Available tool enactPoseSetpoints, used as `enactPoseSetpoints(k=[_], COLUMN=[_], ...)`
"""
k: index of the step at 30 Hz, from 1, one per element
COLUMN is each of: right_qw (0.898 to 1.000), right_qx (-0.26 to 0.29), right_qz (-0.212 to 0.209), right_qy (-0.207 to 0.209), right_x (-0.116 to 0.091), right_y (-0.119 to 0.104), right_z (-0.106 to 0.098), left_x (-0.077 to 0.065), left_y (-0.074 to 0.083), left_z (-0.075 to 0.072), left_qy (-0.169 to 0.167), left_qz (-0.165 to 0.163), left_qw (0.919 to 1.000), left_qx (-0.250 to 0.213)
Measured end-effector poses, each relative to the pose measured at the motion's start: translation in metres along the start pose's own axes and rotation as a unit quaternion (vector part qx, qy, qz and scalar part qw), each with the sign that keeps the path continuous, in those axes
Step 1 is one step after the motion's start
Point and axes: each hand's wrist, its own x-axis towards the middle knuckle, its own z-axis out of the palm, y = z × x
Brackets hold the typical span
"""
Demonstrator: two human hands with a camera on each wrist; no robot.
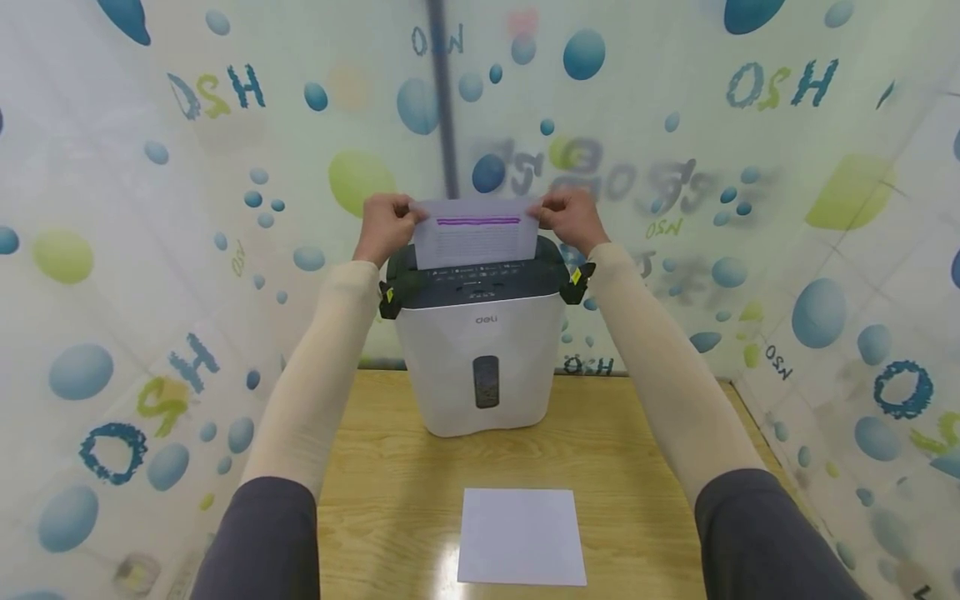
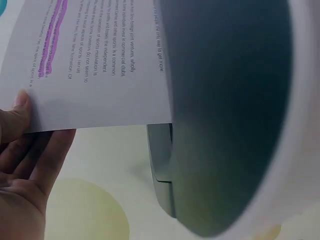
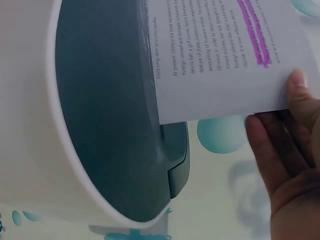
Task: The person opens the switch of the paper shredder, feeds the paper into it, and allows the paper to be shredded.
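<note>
A printed sheet of paper (image 1: 476, 237) with purple highlighter lines stands upright at the top of a white paper shredder (image 1: 480, 350) with a dark lid. Its lower edge meets the shredder's slot. My left hand (image 1: 387, 227) pinches the sheet's upper left corner, thumb in front and fingers behind. At the upper right corner my right hand (image 1: 573, 218) pinches it the same way. Both wrist views show the sheet's side edge running into the dark lid (image 2: 225, 100), and the right thumb (image 3: 298, 82) lies flat on the paper's margin.
On the wooden table (image 1: 375, 467) a blank white sheet (image 1: 521, 537) lies in front of the shredder. A curtain (image 1: 262, 150) printed with blue and green dots and H2O lettering closes off the back and both sides. Black wrist straps (image 1: 577, 283) are on both wrists.
</note>
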Motion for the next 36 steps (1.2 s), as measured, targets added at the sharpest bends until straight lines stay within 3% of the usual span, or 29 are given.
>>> enactPoseSetpoints(k=[7,14,28,36], right_qw=[0.996,0.988,0.982,0.976], right_qx=[-0.075,-0.137,-0.169,-0.178], right_qz=[-0.004,0.006,0.016,0.034], right_qy=[-0.042,-0.068,-0.080,-0.118], right_x=[0.000,0.000,-0.004,-0.004], right_y=[-0.001,-0.006,-0.004,-0.006], right_z=[-0.002,-0.001,-0.001,-0.001], left_x=[-0.004,-0.004,-0.010,-0.012], left_y=[-0.002,-0.006,-0.006,-0.009], left_z=[0.001,0.002,0.005,0.003], left_qy=[-0.043,-0.059,-0.097,-0.142], left_qz=[-0.028,-0.040,-0.050,-0.048], left_qw=[0.9983,0.9959,0.9924,0.9855], left_qx=[0.028,0.055,0.057,0.079])
